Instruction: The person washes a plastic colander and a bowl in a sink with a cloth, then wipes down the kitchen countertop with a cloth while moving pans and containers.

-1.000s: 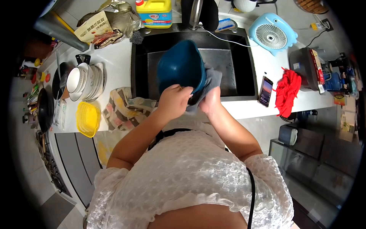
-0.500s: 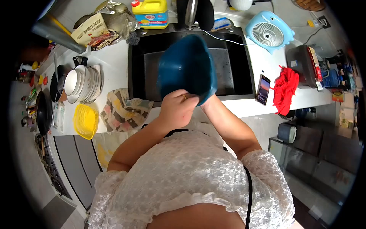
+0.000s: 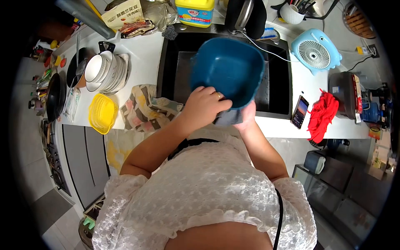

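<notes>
A blue plastic basin (image 3: 227, 68) is tilted over the sink, its open side facing up toward me. The fingers of my left hand (image 3: 208, 104), one wearing a ring, are closed on its near rim. My right hand (image 3: 248, 114) is at the basin's near right corner, partly hidden beneath it. It is closed on a grey cloth (image 3: 227, 118) that lies against the basin's near outer side. The black sink (image 3: 273, 93) is below the basin.
Left of the sink are stacked bowls (image 3: 96, 68), a yellow basket (image 3: 101, 113) and a patterned cloth (image 3: 141, 108). On the right are a phone (image 3: 300, 111), a red cloth (image 3: 323, 114) and a blue fan (image 3: 315, 50). A yellow jug (image 3: 195, 12) stands behind the sink.
The basin has turned so that more of its inside faces me. The grey cloth has come into sight below it beside my right hand. The whole view has shifted slightly.
</notes>
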A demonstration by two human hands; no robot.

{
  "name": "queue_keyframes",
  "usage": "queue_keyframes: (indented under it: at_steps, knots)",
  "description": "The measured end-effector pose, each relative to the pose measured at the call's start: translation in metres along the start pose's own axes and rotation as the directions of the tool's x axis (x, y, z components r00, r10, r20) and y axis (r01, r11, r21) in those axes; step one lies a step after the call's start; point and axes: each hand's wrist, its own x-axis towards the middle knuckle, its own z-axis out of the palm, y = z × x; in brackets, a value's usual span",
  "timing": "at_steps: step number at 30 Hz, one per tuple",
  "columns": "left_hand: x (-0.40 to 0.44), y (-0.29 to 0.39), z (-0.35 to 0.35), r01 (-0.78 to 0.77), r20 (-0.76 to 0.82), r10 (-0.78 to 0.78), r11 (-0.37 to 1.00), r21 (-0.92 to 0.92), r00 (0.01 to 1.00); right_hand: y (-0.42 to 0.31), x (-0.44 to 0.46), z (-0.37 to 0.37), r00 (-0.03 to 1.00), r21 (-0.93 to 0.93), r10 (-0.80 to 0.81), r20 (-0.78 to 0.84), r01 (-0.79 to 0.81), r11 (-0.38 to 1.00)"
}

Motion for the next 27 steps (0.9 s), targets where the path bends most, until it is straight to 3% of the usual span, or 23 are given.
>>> queue_keyframes:
  at_steps: [2,4,6,8,10,12,13,14,15,16,17,19,20,21,22,23,24,25,26,27]
  knots:
    - [-0.005,-0.003,-0.003,0.034,0.051,-0.038,0.997,0.062,0.998,-0.008,-0.007,-0.001,0.998,-0.011,-0.003,-0.064,0.002,1.0]
    - [-0.011,-0.004,-0.003,-0.006,0.153,-0.009,0.995,0.095,0.988,-0.012,-0.008,0.0,0.992,-0.178,-0.09,-0.089,0.073,0.981]
    - [-0.014,0.0,0.003,-0.014,0.147,-0.001,0.995,0.1,0.989,-0.013,-0.007,-0.002,0.983,-0.261,-0.122,-0.14,0.082,0.962]
    - [-0.015,0.001,0.009,-0.025,0.135,0.01,0.994,0.108,0.991,-0.02,0.0,-0.01,0.958,-0.434,-0.254,-0.133,0.174,0.884]
    - [-0.015,-0.001,0.011,-0.019,0.095,0.006,0.99,0.141,0.995,-0.024,-0.002,-0.009,0.954,-0.393,-0.265,-0.143,0.191,0.9]
    - [-0.017,-0.001,0.011,-0.014,0.164,-0.009,0.99,0.141,0.986,-0.025,-0.005,-0.005,0.917,-0.577,-0.376,-0.131,0.238,0.781]
    - [-0.018,-0.001,0.01,-0.01,0.23,-0.023,0.99,0.143,0.973,-0.026,-0.005,-0.008,0.918,-0.578,-0.374,-0.131,0.236,0.781]
    - [-0.017,0.0,0.008,-0.008,0.229,-0.026,0.989,0.145,0.973,-0.028,-0.003,-0.013,0.904,-0.698,-0.417,-0.093,0.239,0.674]
    - [-0.015,0.001,0.003,-0.043,0.167,0.037,0.999,0.032,0.985,-0.029,-0.001,-0.017,0.89,-0.8,-0.454,-0.048,0.238,0.55]
    - [-0.013,0.002,-0.001,-0.085,0.097,0.093,0.993,-0.079,0.991,-0.03,0.0,-0.019,0.89,-0.8,-0.453,-0.047,0.238,0.551]
    - [-0.015,0.001,-0.006,-0.084,0.098,0.092,0.993,-0.078,0.991,-0.03,0.0,-0.021,0.865,-0.836,-0.5,-0.034,0.25,0.488]
    - [-0.021,-0.004,-0.016,-0.11,-0.171,0.096,0.991,-0.077,0.981,-0.034,-0.001,-0.023,0.838,-0.868,-0.546,-0.021,0.255,0.425]
    - [-0.021,-0.006,-0.018,-0.11,-0.167,0.096,0.991,-0.078,0.981,-0.037,-0.003,-0.023,0.835,-0.896,-0.55,-0.021,0.228,0.381]
    - [-0.019,-0.009,-0.02,0.111,-0.309,-0.17,0.974,-0.198,0.936,-0.038,-0.004,-0.024,0.834,-0.921,-0.551,-0.022,0.198,0.336]
    - [-0.018,-0.015,-0.021,0.302,-0.408,-0.43,0.89,-0.341,0.805,-0.037,-0.005,-0.026,0.836,-0.92,-0.548,-0.025,0.195,0.339]
    - [-0.028,-0.033,-0.006,0.372,-0.19,-0.582,0.704,-0.605,0.791,-0.036,-0.005,-0.027,0.837,-0.922,-0.546,-0.015,0.2,0.331]
    - [-0.028,-0.035,-0.006,0.372,-0.198,-0.584,0.706,-0.602,0.787,-0.037,-0.004,-0.026,0.839,-0.924,-0.544,0.0,0.208,0.32]
    - [-0.028,-0.036,-0.007,0.42,0.179,-0.711,0.178,-0.89,0.681,-0.037,-0.002,-0.024,0.842,-0.924,-0.539,0.008,0.212,0.317]
    - [-0.029,-0.037,-0.008,0.37,0.558,-0.583,-0.419,-0.829,0.591,-0.038,0.0,-0.022,0.819,-0.942,-0.572,0.039,0.221,0.252]
    - [-0.03,-0.039,-0.007,0.369,0.555,-0.586,-0.416,-0.831,0.591,-0.037,0.001,-0.02,0.794,-0.956,-0.604,0.07,0.226,0.187]
